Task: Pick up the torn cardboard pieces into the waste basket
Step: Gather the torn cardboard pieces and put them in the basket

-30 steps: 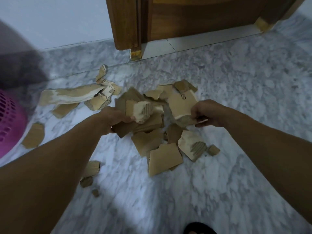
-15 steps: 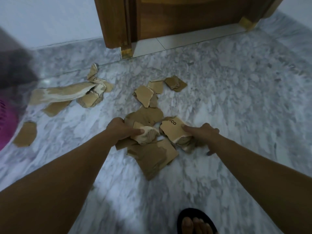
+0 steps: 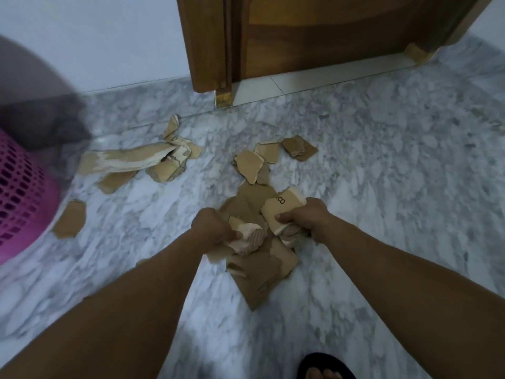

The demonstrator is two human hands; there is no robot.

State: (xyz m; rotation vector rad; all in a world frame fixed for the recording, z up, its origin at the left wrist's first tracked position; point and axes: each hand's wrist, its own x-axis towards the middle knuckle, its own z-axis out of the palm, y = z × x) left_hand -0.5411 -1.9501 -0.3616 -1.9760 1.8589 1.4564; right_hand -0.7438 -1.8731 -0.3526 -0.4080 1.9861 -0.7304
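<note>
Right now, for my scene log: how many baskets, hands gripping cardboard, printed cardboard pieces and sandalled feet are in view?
Pink basket: 1
Hands gripping cardboard, left hand and right hand: 2
Printed cardboard piece: 1
Sandalled foot: 1
Total: 5

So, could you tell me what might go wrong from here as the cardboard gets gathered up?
Both the left hand and the right hand grip loose, overfull bundles, so pieces may slip out on the way to the pink basket. The long strip and the single piece near the basket lie apart and could be missed.
</note>
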